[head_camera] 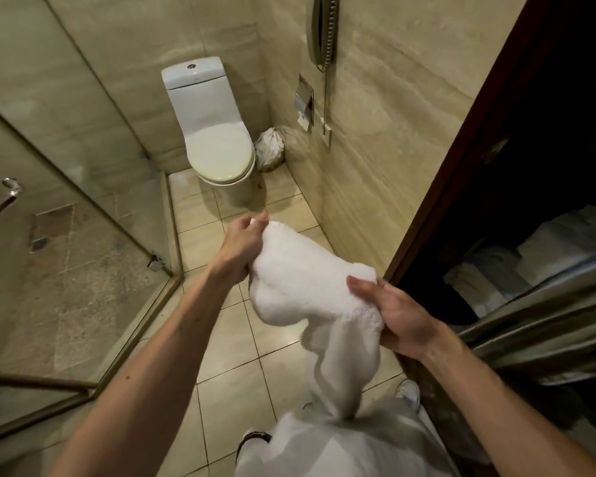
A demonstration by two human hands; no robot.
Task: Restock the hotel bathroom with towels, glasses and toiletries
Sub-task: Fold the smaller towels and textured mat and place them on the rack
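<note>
- We hold a white towel (303, 284) in both hands at the centre of the frame, above the tiled floor (272, 366).
- Our left hand (243, 247), just left of centre, has its fingers curled round the towel's upper end, which is bunched in the grasp.
- Our right hand (393, 315), right of centre, pinches the towel's other end, with the thumb on top and the fingers underneath.
- Between the hands the towel sags in a thick fold. From the right hand a long tail hangs toward the bottom of the frame, in front of our pale clothing (where it ends we cannot tell).
- A white toilet (217, 146) stands against the back wall at upper centre, its lid down.
- Just to the toilet's right, in the corner, sits a crumpled white bag (270, 148).
- On the wall right of the toilet is a recessed paper holder (303, 105), and above it, at the top edge, a wall unit (322, 32) with a coiled cord.
- A glass screen (83, 187) fills the left side of the frame, with a metal handle (7, 191) at the left edge and a drain (40, 244) in the stone floor behind the glass.
- A dark wooden frame (461, 173) runs down the right side. Beyond it, at the right edge, folded white linen (547, 249) lies in shadow.
- One shoe (408, 394) shows on the tiles at lower right.
</note>
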